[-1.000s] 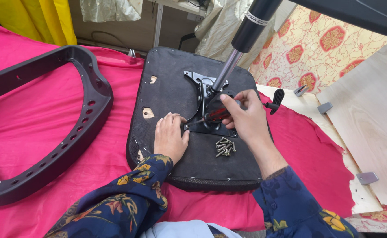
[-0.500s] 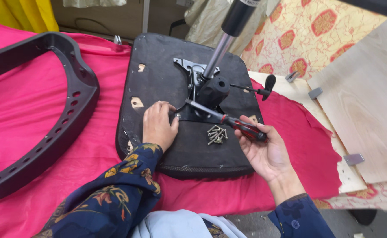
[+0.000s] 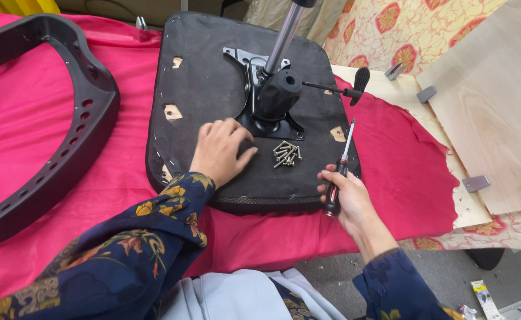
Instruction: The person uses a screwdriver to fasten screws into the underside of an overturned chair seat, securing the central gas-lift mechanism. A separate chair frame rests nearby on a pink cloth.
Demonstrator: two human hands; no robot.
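The left hand (image 3: 222, 149) rests flat, fingers spread, on the upturned black seat base (image 3: 207, 89), holding nothing. The right hand (image 3: 346, 198) grips a screwdriver (image 3: 338, 169) beside the pile of screws (image 3: 286, 154).

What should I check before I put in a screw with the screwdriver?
1. Red-and-black-handled screwdriver gripped in the right hand: ok.
2. Small pile of metal screws within reach on the upturned black seat base: ok.
3. Left hand flat on the seat base, steadying it: ok.
4. Screwdriver tip clear of fingers, pointing up and away: ok.
5. Black metal mechanism plate lined up with its holes: cannot tell.
6. Screw on the tip: not ok, none picked up.
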